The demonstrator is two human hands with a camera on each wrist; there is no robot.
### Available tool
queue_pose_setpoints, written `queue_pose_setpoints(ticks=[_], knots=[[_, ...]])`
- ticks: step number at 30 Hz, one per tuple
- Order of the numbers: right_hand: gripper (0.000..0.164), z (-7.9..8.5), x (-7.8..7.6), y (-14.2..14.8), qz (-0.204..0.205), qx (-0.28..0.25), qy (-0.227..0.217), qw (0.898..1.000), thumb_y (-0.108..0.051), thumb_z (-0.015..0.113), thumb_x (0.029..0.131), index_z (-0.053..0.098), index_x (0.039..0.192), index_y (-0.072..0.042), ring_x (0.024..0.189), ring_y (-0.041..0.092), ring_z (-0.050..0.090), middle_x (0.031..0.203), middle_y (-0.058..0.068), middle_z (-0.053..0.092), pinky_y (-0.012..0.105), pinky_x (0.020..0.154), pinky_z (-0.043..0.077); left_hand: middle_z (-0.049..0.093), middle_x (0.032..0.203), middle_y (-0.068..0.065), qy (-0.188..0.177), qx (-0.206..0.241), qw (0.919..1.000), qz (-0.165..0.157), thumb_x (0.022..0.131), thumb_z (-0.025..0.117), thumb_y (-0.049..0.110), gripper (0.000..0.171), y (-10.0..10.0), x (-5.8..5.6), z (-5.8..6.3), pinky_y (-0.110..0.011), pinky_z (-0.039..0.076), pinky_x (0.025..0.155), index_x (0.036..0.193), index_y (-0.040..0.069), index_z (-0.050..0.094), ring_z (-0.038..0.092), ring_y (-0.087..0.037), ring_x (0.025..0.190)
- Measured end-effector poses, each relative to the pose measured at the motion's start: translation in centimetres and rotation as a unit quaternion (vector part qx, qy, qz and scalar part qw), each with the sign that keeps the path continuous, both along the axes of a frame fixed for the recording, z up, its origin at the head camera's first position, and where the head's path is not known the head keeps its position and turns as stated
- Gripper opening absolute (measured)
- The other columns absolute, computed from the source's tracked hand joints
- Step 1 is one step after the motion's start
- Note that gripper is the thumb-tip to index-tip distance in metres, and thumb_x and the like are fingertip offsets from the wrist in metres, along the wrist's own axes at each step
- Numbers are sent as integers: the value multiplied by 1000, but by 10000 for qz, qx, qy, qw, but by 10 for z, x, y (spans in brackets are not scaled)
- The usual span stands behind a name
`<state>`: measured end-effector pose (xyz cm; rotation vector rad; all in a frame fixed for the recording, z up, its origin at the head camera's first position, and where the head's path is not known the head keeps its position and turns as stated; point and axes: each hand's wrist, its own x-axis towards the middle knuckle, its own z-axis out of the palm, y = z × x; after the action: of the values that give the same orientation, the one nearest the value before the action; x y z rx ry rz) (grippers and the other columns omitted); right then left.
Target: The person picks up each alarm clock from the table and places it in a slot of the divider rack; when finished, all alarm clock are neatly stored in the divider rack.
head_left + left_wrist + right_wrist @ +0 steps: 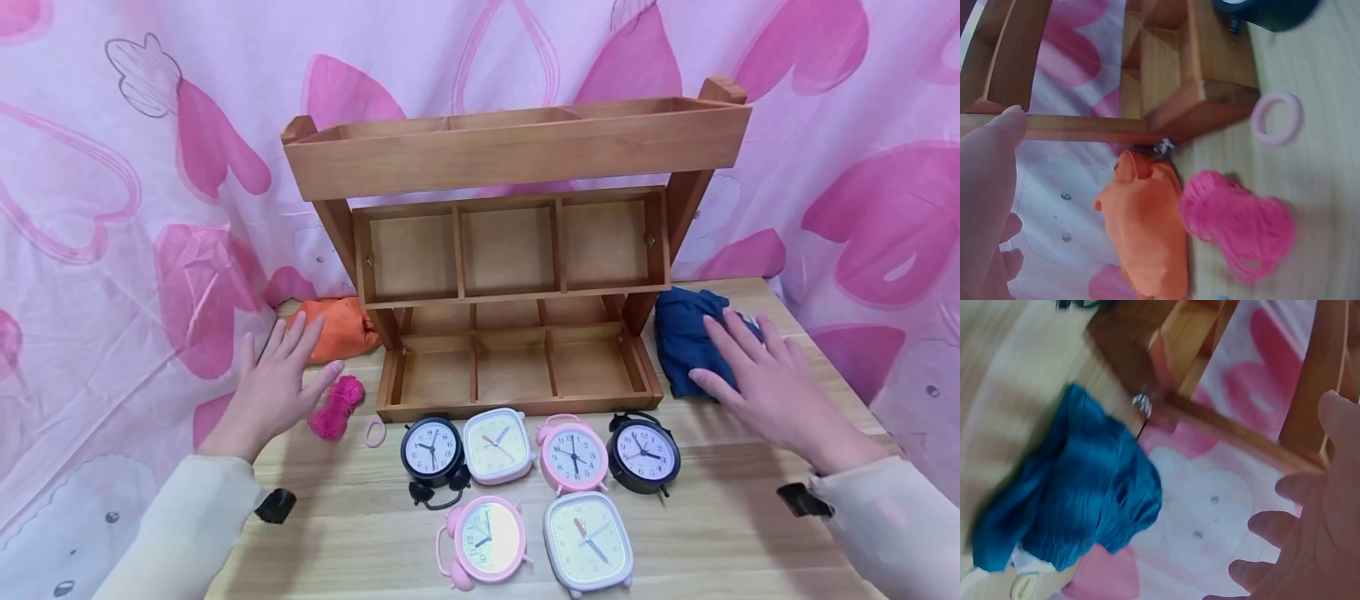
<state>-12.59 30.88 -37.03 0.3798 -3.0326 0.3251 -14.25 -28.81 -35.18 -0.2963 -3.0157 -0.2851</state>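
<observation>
My left hand is raised at the left of a wooden tiered shelf, fingers straight and spread, holding nothing. Nearest to it are an orange cloth bundle and a bright pink skein of yarn. On the other side, my right hand hovers with spread fingers and overlaps a dark blue cloth bundle in the head view. Two black alarm clocks, two pink alarm clocks and two white square clocks lie face up in front of the shelf.
The shelf has three tiers, each split into three compartments; the middle tray tilts forward. A small pink ring lies beside the yarn. Behind everything hangs a pink patterned curtain. The light wooden table extends to the front.
</observation>
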Motion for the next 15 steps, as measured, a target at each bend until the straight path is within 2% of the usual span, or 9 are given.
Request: queue_pose_setpoints(ticks=[3, 6, 8, 11, 13, 15], knots=[[85, -5, 14, -7, 198, -236, 355, 9989, -47, 58, 96, 16, 157, -5, 147, 53, 1, 162, 26, 15, 68, 117, -1, 13, 165, -17, -41, 343, 9994, 79, 99, 39, 59, 79, 6, -12, 7, -66, -12, 116, 159, 17, 11, 9, -45, 150], [90, -14, 27, -17, 401, -482, 610, 9962, -43, 65, 92, 17, 157, -2, 146, 53, 13, 159, 28, 22, 58, 122, 3, 17, 164, -14, -156, 1241, 9919, 208, 99, 40, 59, 78, 12, -26, 14, -65, 1, 120, 160, 20, 10, 16, -42, 150], [95, -21, 36, -25, 431, -650, 569, 9953, -44, 69, 90, 15, 157, -4, 143, 53, 22, 157, 29, 25, 58, 122, 10, 20, 164, -14, -326, 2118, 9764, 282, 100, 42, 57, 78, 16, -35, 18, -62, 11, 120, 160, 20, 8, 20, -40, 150], [100, -32, 46, -37, 341, -778, 420, 9955, -47, 74, 85, 18, 157, -5, 134, 53, 36, 152, 31, 34, 65, 111, 28, 24, 163, -14, -552, 3328, 9405, 410, 100, 44, 54, 77, 23, -47, 22, -59, 24, 118, 160, 22, 7, 25, -37, 149], [102, -41, 51, -43, 308, -831, 311, 9956, -48, 76, 82, 22, 155, -2, 130, 52, 41, 148, 32, 39, 67, 104, 35, 26, 163, -10, -632, 3788, 9219, 504, 99, 46, 54, 78, 27, -53, 24, -54, 26, 119, 160, 25, 8, 27, -33, 149], [103, -49, 54, -49, 286, -840, 155, 9959, -50, 77, 81, 25, 153, 1, 126, 52, 44, 144, 33, 43, 67, 100, 39, 28, 162, -6, -629, 4069, 9094, 588, 98, 48, 55, 76, 32, -58, 26, -51, 28, 119, 159, 28, 10, 30, -30, 148]])
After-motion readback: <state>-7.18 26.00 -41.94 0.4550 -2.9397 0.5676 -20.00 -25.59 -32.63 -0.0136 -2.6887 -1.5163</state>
